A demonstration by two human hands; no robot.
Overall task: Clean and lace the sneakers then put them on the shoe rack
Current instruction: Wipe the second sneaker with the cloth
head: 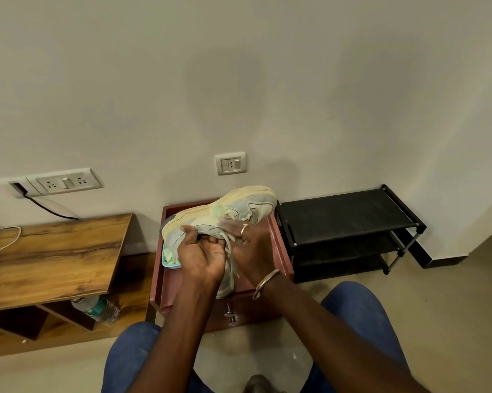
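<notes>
Sneaker [247,201] is held up sideways over the red tabletop [280,251], sole toward the wall, laces [228,245] dangling. Left hand [202,251] has fingers curled into the collar, gripping it. Right hand [249,246] is on the shoe's side by a green wad [218,210], but it's too blurry to tell its grip. Black rack [347,214] stands just right of the tabletop.

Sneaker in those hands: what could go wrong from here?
1. The left hand alone seems to grip the sneaker, held in the air above the red table. A firm rub from the right hand might knock it loose.
2. The loose laces hang between both hands and could snag on the bangle.
</notes>
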